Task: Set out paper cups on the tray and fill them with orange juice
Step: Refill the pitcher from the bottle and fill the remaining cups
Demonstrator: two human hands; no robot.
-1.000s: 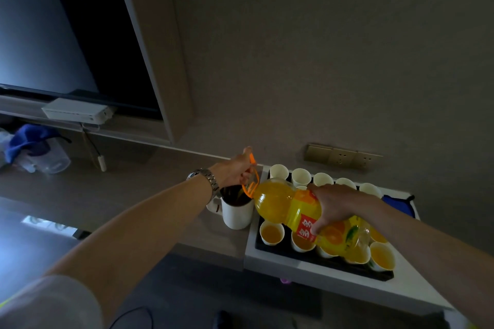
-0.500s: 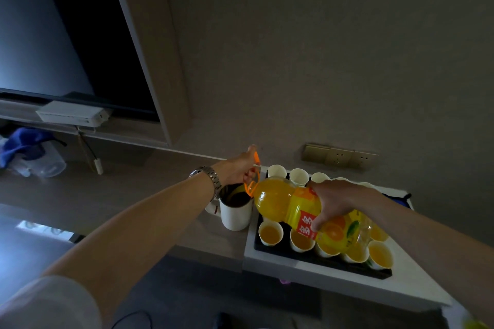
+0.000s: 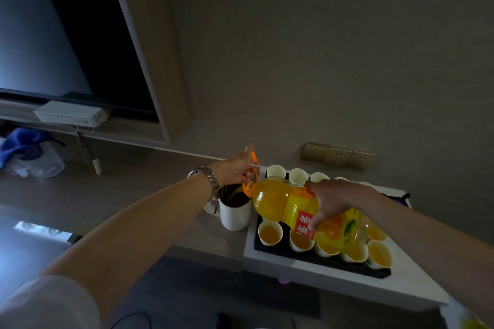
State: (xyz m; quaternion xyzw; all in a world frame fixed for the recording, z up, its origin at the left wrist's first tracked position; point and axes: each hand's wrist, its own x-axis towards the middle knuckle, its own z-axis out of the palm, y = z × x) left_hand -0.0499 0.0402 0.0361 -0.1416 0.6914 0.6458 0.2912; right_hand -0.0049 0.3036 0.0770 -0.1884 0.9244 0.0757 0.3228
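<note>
A large orange juice bottle (image 3: 272, 201) lies almost horizontal above the black tray (image 3: 320, 259), its neck pointing left over a white jug (image 3: 236, 215). Juice runs from the neck into the jug. My right hand (image 3: 331, 200) grips the bottle's labelled middle from above. My left hand (image 3: 236, 168), with a wristwatch, holds the orange carry handle at the neck. Several paper cups (image 3: 270, 232) in the near row hold juice. In the far row the paper cups (image 3: 298, 176) look empty.
The tray sits on a white counter (image 3: 334, 278) against a beige wall with a socket strip (image 3: 338, 156). Left of it runs a wooden desk (image 3: 107, 195) with a blue cloth and clear container (image 3: 29, 152), a white box (image 3: 69, 116) and a dark screen above.
Both hands and the bottle keep nearly the same pose over the jug. The camera view has drifted slightly, and juice is now visible streaming into the jug.
</note>
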